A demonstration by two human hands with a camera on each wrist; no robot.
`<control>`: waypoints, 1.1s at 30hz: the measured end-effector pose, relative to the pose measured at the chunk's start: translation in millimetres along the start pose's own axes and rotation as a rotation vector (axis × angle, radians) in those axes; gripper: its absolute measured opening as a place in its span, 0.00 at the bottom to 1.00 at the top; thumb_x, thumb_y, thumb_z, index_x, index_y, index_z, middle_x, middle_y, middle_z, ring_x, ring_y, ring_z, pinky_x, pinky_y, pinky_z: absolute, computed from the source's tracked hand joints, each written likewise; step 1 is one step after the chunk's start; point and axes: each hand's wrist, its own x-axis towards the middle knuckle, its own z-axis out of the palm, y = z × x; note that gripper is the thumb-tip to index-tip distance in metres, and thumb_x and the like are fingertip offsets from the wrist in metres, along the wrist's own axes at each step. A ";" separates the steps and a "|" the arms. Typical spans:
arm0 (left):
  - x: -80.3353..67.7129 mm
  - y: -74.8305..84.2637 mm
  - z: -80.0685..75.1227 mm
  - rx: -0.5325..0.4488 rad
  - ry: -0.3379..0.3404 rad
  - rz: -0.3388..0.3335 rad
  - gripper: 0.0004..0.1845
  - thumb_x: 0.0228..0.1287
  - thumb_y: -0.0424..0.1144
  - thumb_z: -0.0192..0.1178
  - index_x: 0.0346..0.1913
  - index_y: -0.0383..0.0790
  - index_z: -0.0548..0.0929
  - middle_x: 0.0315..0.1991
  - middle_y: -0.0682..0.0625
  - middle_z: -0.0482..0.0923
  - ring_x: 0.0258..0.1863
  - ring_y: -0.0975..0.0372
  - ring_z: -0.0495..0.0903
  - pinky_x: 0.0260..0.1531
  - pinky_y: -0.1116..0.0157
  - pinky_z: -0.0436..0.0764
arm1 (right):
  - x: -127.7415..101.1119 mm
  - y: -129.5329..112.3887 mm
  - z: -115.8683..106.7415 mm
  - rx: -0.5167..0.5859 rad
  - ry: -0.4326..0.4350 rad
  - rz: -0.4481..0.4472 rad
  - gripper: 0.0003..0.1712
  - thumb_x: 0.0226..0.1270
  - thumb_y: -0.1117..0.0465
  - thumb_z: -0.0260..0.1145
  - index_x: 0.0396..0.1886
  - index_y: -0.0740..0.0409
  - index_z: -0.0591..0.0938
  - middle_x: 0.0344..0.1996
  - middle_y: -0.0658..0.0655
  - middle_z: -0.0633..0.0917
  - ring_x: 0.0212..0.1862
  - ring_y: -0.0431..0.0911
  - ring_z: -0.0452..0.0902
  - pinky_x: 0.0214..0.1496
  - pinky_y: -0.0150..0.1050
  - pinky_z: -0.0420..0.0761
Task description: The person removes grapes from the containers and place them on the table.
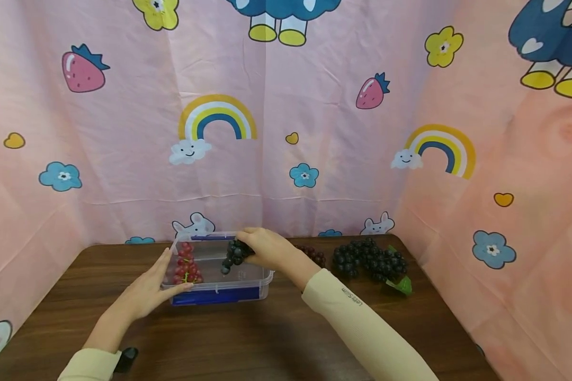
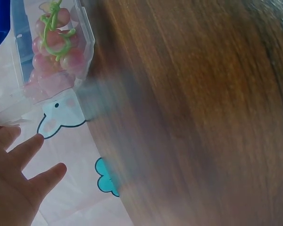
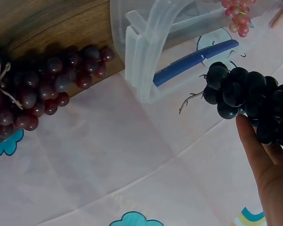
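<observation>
A clear plastic box (image 1: 219, 288) with a blue base stands on the brown table (image 1: 248, 338). A red grape bunch (image 1: 186, 264) lies inside it at the left, also visible through the box wall (image 2: 56, 47). My right hand (image 1: 267, 248) holds a black grape bunch (image 1: 233, 255) over the box; the black grape bunch (image 3: 250, 101) hangs from its fingers (image 3: 254, 155). My left hand (image 1: 154, 286) rests with straight fingers (image 2: 33, 146) against the box's left side.
A dark red grape bunch (image 1: 314, 255) and a large black bunch (image 1: 369, 259) with a green leaf (image 1: 400, 286) lie on the table right of the box. A pink cartoon cloth (image 1: 286, 132) walls in the back and sides.
</observation>
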 end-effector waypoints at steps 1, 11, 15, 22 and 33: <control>0.0 0.0 -0.5 -0.001 0.000 0.001 0.61 0.72 0.69 0.58 0.86 0.35 0.35 0.84 0.28 0.39 0.74 0.23 0.58 0.66 0.25 0.64 | -2.4 0.3 -0.2 0.007 0.005 -0.006 0.20 0.70 0.59 0.76 0.58 0.56 0.82 0.56 0.54 0.85 0.57 0.47 0.84 0.62 0.40 0.84; -0.9 -2.2 1.6 0.011 0.006 -0.002 0.62 0.72 0.68 0.59 0.85 0.34 0.34 0.83 0.26 0.43 0.72 0.23 0.62 0.62 0.24 0.68 | -34.0 10.6 3.6 0.121 0.045 0.004 0.19 0.70 0.65 0.75 0.59 0.56 0.82 0.54 0.53 0.85 0.55 0.46 0.83 0.61 0.40 0.84; -0.5 -1.9 1.3 0.008 0.009 0.004 0.62 0.72 0.68 0.59 0.85 0.34 0.34 0.83 0.25 0.44 0.72 0.23 0.62 0.62 0.25 0.68 | -46.0 17.7 5.1 0.152 0.084 -0.016 0.20 0.71 0.65 0.74 0.59 0.57 0.82 0.54 0.53 0.85 0.55 0.46 0.84 0.60 0.41 0.85; -0.1 -0.5 0.2 0.002 0.011 0.015 0.62 0.73 0.67 0.59 0.85 0.33 0.34 0.83 0.25 0.42 0.72 0.23 0.61 0.63 0.25 0.67 | -64.7 26.4 5.2 0.155 0.082 0.018 0.26 0.70 0.66 0.74 0.66 0.61 0.80 0.61 0.58 0.84 0.62 0.50 0.82 0.65 0.45 0.83; 0.2 -1.1 1.6 0.007 0.018 0.018 0.62 0.72 0.68 0.59 0.86 0.35 0.33 0.84 0.26 0.41 0.71 0.23 0.62 0.62 0.24 0.68 | -99.1 33.6 -2.0 0.183 0.071 0.083 0.32 0.67 0.68 0.75 0.70 0.66 0.78 0.69 0.63 0.80 0.70 0.57 0.78 0.68 0.51 0.81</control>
